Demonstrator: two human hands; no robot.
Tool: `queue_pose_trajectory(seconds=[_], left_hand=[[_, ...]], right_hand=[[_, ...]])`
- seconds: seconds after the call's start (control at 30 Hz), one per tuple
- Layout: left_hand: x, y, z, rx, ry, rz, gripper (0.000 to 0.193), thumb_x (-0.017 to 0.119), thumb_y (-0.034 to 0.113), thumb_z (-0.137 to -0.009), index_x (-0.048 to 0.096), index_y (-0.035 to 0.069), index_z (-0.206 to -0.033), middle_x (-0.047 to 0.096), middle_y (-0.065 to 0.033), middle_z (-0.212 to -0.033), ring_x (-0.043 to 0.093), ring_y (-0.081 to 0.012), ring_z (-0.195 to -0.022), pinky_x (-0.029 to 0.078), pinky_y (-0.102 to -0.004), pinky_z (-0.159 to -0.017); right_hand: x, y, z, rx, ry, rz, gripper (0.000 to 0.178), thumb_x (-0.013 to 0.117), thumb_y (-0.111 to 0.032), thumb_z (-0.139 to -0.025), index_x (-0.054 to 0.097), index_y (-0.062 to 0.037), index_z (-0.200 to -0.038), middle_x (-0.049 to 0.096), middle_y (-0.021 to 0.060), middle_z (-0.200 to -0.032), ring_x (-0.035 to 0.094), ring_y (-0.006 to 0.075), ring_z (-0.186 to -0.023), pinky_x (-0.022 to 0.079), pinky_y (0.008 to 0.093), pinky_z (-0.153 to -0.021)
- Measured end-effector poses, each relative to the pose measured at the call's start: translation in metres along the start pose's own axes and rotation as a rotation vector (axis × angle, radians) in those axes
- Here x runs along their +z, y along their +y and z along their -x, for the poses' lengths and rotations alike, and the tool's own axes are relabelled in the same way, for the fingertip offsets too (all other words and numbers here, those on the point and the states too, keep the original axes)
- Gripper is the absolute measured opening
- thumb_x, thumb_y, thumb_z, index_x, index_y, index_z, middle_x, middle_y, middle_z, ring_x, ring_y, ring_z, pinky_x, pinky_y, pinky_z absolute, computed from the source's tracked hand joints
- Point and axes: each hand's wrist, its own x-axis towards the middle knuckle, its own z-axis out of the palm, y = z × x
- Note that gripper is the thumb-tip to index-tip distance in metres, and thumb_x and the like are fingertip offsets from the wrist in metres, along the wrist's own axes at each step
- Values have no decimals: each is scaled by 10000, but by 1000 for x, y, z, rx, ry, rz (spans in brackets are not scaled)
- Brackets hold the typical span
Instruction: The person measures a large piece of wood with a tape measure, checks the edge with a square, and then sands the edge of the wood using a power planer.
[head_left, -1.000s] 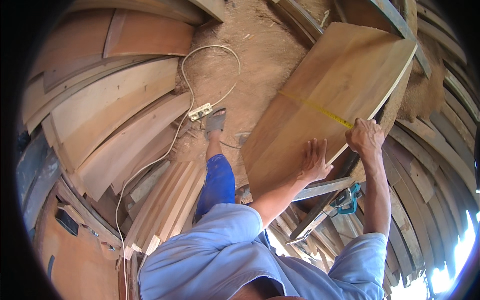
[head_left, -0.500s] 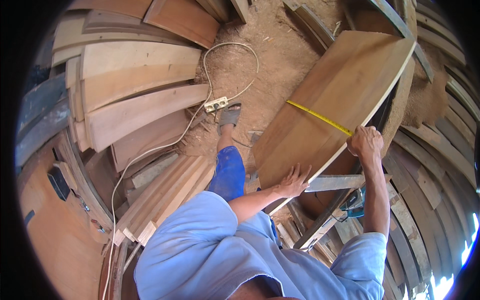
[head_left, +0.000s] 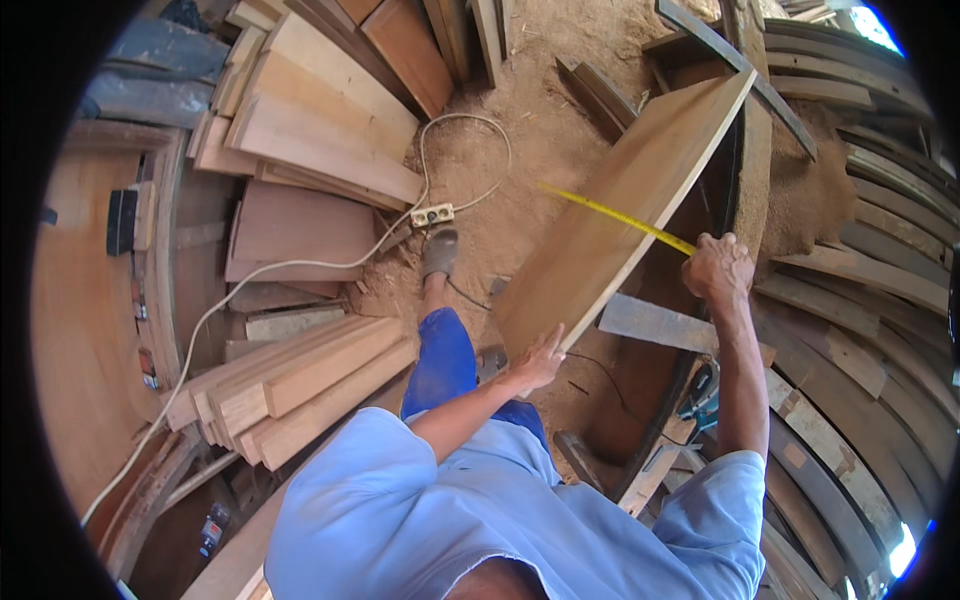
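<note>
A wide brown wooden panel slants across the middle, tilted so that its long pale edge faces right. My left hand grips its near corner, with the fingers over the edge. Off the panel's right edge, my right hand is closed round a tape measure, whose case is hidden in the fist. From it the yellow tape blade runs left across the panel, its end sticking out past the left edge.
Grey metal-looking bars cross the wooden frame at the right. A teal power tool lies by my right forearm. A power strip with a pale cord rests on the sawdust floor near my foot. Stacked boards and thick planks stand left.
The panel has tipped up and shifted left, away from the bars. My right hand and the tape blade have moved left too, and the blade's end now juts past the panel.
</note>
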Motion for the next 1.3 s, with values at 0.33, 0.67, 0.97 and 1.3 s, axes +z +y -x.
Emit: queue_pose_trajectory(seconds=[0.33,0.67,0.97,1.3], left_hand=[[-18,10,26,-44,-107,-68,728,508,341,-1004,143,194,-1616,346,-363,-1491,393,-531,-1356,340,-556,-1127],[-38,-9,64,-81,-326,15,770,524,332,-997,90,212,-1621,369,-365,-1463,467,-553,-1288,425,-578,-1048],[-21,-25,57,-28,-285,24,752,526,345,-1004,112,225,-1621,410,-378,-1410,496,-553,-1248,446,-586,-1009],[-35,-19,57,-62,-310,16,758,535,376,-996,121,244,-1617,345,-398,-1469,466,-562,-1284,454,-598,-1001]], right_hand=[[-10,-40,-12,-27,-202,118,315,586,-245,-857,772,-82,-1052,723,214,-1061,711,353,-1020,580,414,-844],[91,-124,-59,-96,-351,91,277,601,-219,-860,781,-110,-1040,749,159,-1045,726,319,-1016,587,383,-837],[81,-117,-40,-22,-363,94,299,588,-219,-850,777,-94,-1045,731,178,-1090,706,330,-1051,579,393,-848],[28,-83,9,13,-279,147,325,596,-239,-877,686,-112,-1163,583,205,-1190,595,412,-1125,548,494,-885]])
